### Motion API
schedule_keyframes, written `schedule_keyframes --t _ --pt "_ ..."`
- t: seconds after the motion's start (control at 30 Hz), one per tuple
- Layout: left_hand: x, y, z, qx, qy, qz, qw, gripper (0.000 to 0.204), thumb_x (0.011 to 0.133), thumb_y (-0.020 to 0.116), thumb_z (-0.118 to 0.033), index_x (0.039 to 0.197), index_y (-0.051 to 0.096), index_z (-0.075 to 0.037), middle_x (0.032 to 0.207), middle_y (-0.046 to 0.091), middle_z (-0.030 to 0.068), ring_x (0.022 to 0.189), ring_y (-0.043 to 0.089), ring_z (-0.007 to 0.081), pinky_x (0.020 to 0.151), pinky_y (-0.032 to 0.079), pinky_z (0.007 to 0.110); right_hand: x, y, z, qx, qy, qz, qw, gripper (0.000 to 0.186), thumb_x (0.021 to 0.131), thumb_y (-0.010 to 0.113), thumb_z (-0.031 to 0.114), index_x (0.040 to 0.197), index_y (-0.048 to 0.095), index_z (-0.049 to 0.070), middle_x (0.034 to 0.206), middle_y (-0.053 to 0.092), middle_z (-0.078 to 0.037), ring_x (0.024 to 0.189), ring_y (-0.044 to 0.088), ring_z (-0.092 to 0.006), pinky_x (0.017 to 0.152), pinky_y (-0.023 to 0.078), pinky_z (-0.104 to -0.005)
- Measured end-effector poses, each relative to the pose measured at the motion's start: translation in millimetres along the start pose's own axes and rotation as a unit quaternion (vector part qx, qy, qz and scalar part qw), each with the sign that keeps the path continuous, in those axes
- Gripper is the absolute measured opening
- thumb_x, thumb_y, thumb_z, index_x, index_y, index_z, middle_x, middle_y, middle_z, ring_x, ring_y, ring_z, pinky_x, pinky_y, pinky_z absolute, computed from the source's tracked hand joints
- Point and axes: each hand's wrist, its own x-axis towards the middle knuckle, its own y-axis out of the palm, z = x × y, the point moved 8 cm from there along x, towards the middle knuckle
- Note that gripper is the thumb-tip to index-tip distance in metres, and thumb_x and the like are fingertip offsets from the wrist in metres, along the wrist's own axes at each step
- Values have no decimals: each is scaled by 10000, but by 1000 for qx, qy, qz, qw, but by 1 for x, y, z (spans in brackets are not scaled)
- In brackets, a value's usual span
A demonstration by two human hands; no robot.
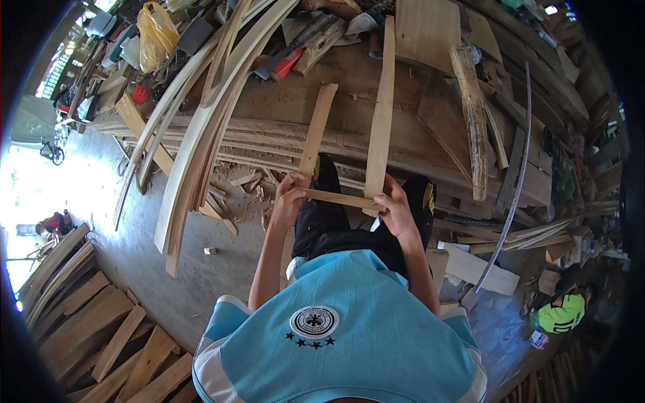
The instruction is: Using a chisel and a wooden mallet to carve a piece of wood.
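Note:
Above my lap I hold a short thin wooden crosspiece (pixel 339 198) by its two ends. My left hand (pixel 289 199) is closed at its left end, where the lower end of a pale slat (pixel 318 124) meets it. My right hand (pixel 395 205) pinches the right end, against a longer pale slat (pixel 381 107). Both slats point away from me, and the far end of the longer one reaches over the workbench (pixel 269 101). Together the three pieces make a U shape. Whether they are fastened at the corners, I cannot tell.
Long bent wooden strips (pixel 215 114) hang over the bench's left side. A rough pole (pixel 470 114) and a thin curved strip (pixel 517 181) lie on the right. Stacked boards (pixel 87 322) stand at lower left. A person in a yellow-green shirt (pixel 562 314) is at far right.

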Motion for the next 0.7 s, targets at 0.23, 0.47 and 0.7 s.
schedule_keyframes --t 0.23,0.47,0.7 --pt "0 0 21 -76 -9 -18 997 460 614 460 45 1054 461 -89 1041 520 115 894 509 176 756 417 266 3 -3 0 -34 -32 10 999 642 631 455 -40 1250 296 16 1064 476 -101 952 515 -190 827 434 -308" --pt "-2 4 22 -103 -7 -7 995 497 624 444 67 1094 462 -96 1056 516 106 941 507 176 805 415 271 3 0 5 -42 -26 11 999 635 651 433 -105 1259 280 -1 1104 459 -91 996 475 -174 883 372 -292" --pt "-6 -2 28 -129 25 -44 990 566 612 421 91 1147 474 -84 1077 504 80 1006 490 194 819 415 283 0 0 8 -48 -42 22 998 617 659 430 -124 1250 297 -8 1105 458 -84 1008 466 -157 878 367 -272"
